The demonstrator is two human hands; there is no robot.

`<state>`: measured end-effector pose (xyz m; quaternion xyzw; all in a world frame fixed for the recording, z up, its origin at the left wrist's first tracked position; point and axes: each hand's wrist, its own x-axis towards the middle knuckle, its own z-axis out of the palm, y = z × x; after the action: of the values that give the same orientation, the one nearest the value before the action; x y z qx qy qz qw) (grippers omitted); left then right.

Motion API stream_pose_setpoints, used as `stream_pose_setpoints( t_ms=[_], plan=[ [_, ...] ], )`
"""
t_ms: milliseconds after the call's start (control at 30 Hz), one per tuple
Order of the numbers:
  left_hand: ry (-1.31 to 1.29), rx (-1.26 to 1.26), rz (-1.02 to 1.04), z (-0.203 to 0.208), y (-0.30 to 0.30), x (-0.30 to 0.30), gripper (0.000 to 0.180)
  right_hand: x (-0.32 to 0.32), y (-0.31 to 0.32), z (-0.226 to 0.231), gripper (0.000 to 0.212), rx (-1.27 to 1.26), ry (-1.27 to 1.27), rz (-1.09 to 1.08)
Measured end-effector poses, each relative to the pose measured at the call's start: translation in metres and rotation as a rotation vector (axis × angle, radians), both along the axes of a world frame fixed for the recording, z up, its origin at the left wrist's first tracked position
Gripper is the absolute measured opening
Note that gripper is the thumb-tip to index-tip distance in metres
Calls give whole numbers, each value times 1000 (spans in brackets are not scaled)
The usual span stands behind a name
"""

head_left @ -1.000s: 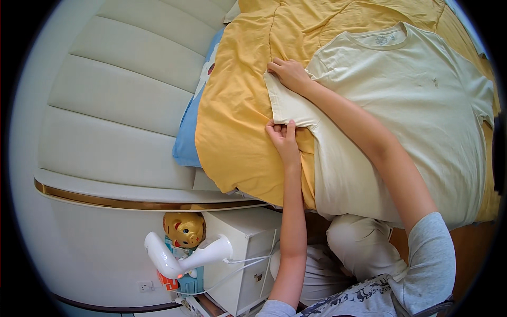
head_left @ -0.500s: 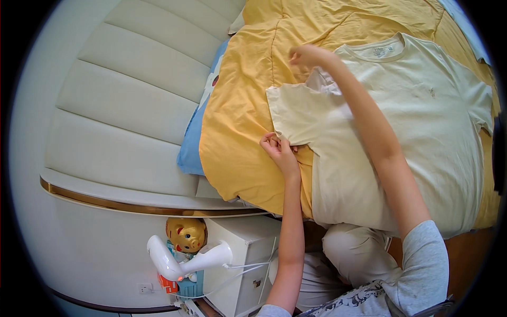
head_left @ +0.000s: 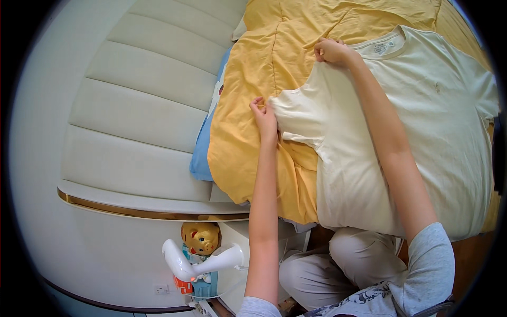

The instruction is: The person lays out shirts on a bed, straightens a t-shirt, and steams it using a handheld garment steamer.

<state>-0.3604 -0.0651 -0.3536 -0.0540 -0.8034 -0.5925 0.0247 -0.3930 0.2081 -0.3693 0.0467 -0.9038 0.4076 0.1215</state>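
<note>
A cream short-sleeved T-shirt (head_left: 422, 132) lies spread over the yellow bedding, its collar toward the far side. My left hand (head_left: 265, 120) is closed at the cuff edge of the left sleeve, pinching the fabric there. The sleeve is bunched and folded, with its lower corner loose. My right hand (head_left: 336, 53) reaches across the shirt and is closed on the shoulder seam area beside the collar. The fabric is drawn up between the two hands. My right forearm hides a strip of the shirt front.
Yellow bedding (head_left: 240, 142) covers the bed, with a blue pillow (head_left: 200, 153) under its left edge. A padded cream headboard (head_left: 137, 148) stands left. At lower left a white nightstand (head_left: 228, 290) holds a white handheld device (head_left: 222, 259) and a gold pig figure (head_left: 201, 238).
My left hand has moved up along the sleeve cuff. My right hand has come down onto the shirt's shoulder and gripped it; the sleeve has lifted and wrinkled.
</note>
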Motion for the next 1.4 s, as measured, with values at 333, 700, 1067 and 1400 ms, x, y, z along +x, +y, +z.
stream_pose_setpoints(
  t_ms=[333,700,1067,1400],
  plan=[
    [261,-302,133,-19,7,9,21,-16,5,-38,7,203,98,-100],
    [-61,341,28,-38,7,108,64,28,-25,-40,33,289,616,-317],
    [-89,203,-329,-48,-24,214,61,203,-60,-40,42,590,49,-15],
    [-120,317,-362,-83,-36,218,27,387,7,-29,45,593,67,-122]
  ],
)
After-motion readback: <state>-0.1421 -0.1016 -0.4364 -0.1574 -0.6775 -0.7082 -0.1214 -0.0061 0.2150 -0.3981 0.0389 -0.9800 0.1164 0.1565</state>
